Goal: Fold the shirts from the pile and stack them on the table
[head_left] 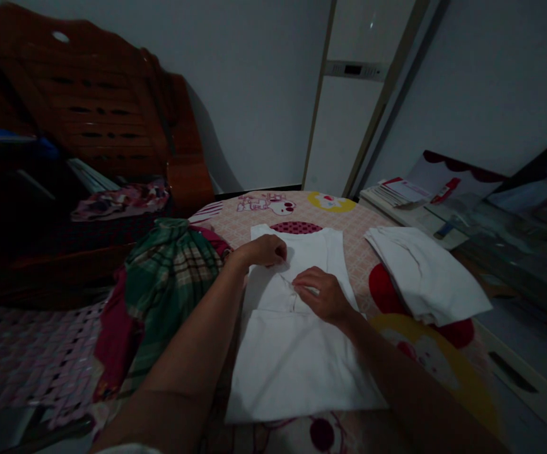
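A white sleeveless top (301, 366) lies flat on the table in front of me, its neckline at the far end and a folded edge running across its middle. My left hand (267, 250) is over the upper left part of the top, fingers curled down and closed on the cloth. Nearer and to the right, my right hand (323, 293) pinches a small ridge of the same cloth between thumb and fingers. Creases run through the fabric between both hands. The fingertips of my left hand are partly hidden.
A stack of folded white cloth (424, 271) lies on the right of the patterned tablecloth (235, 230). Green plaid clothing (169, 265) is heaped on the left. Beyond stand a wooden chair (98, 120) and a tall white cabinet-like unit (349, 113). Glass shelving (505, 233) is at right.
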{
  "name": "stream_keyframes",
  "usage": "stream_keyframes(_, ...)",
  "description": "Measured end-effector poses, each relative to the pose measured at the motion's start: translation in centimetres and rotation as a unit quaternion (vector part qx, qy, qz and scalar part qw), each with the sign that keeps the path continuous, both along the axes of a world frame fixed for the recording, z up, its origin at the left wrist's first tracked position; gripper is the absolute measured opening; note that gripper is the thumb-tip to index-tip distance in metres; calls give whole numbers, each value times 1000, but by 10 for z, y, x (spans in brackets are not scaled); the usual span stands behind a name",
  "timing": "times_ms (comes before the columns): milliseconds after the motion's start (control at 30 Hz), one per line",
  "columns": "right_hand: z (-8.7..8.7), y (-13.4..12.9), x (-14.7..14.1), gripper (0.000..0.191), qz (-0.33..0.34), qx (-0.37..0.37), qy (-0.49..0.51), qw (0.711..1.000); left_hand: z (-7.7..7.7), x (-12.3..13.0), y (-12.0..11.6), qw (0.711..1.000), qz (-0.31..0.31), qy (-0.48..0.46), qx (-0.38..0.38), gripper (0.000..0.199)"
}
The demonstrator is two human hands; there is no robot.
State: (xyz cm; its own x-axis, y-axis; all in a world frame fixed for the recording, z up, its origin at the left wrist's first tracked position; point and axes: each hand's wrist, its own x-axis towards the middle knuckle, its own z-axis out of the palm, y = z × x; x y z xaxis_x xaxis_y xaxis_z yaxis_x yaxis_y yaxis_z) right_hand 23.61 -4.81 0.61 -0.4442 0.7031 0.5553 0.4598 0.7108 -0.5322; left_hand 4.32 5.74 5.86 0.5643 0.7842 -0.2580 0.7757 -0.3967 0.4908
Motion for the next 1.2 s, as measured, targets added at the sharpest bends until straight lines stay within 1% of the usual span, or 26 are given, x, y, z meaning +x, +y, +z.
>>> stream_keyframes(33, 1, 1, 1, 15, 5, -1, 3, 1000, 0, 1, 0, 1000, -9, -13, -14, 20)
stream_keyframes(100, 2, 1, 2, 16, 29, -3, -33, 999, -3, 1, 1, 999, -17, -13, -41, 19)
stream_keyframes(167, 2, 1, 2, 14, 60, -6, -92, 994, -9, -1, 4, 999, -10, 16, -50, 18)
stream_keyframes(233, 2, 0, 3, 13, 76, -11, -127, 989, -14, -5, 8, 998, 1, 40, -46, 19)
stream_keyframes(267, 3, 0, 3, 14, 75, -12, -123, 989, -16, -7, 10, 998, 5, 42, -45, 19)
stream_keyframes(333, 3, 0, 4, 16, 62, -15, -83, 994, -17, -9, 11, 998, 10, 30, -46, 19)
stream_keyframes(400, 2, 0, 4, 18, 44, -14, -35, 998, -17, -10, 11, 999, 10, 2, -47, 18)
stream_keyframes(433, 2, 0, 4, 18, 42, -14, -26, 999, -17, -9, 11, 998, 6, -21, -54, 18)
stream_keyframes(533, -1, 0, 3, 18, 71, -26, -65, 995, -18, -7, 10, 993, -8, -71, -90, 19)
stream_keyframes(600, -1, 1, 4, 20, 82, -51, -60, 994, -20, -6, 10, 993, -8, -61, -104, 19)
stream_keyframes(667, 2, 4, 9, 21, 52, -75, 13, 996, -21, -7, 11, 993, -1, -55, -101, 18)
stream_keyframes(733, 7, 8, 18, 21, -3, -86, 87, 992, -20, -7, 11, 993, 11, -81, -87, 15)
stream_keyframes(800, 13, 13, 29, 17, -44, -92, 106, 989, -18, -7, 11, 992, 33, -112, -56, 12)
stream_keyframes(833, 15, 14, 34, 15, -47, -97, 92, 990, -17, -7, 11, 991, 47, -122, -37, 12)
stream_keyframes(900, 18, 16, 42, 10, -21, -104, 31, 994, -16, -6, 11, 989, 74, -126, 2, 15)
stream_keyframes(933, 17, 16, 44, 9, -2, -100, -12, 995, -16, -6, 11, 988, 84, -125, 18, 17)
stream_keyframes(1000, 11, 15, 45, 13, 22, -67, -96, 993, -17, -7, 12, 987, 98, -117, 46, 19)
stream_keyframes(1100, -3, 13, 41, 16, 3, 3, -184, 983, -22, -9, 15, 987, 98, -97, 82, 21)
stream_keyframes(1200, -10, 13, 39, 15, -14, 31, -216, 976, -28, -11, 17, 988, 88, -69, 104, 23)
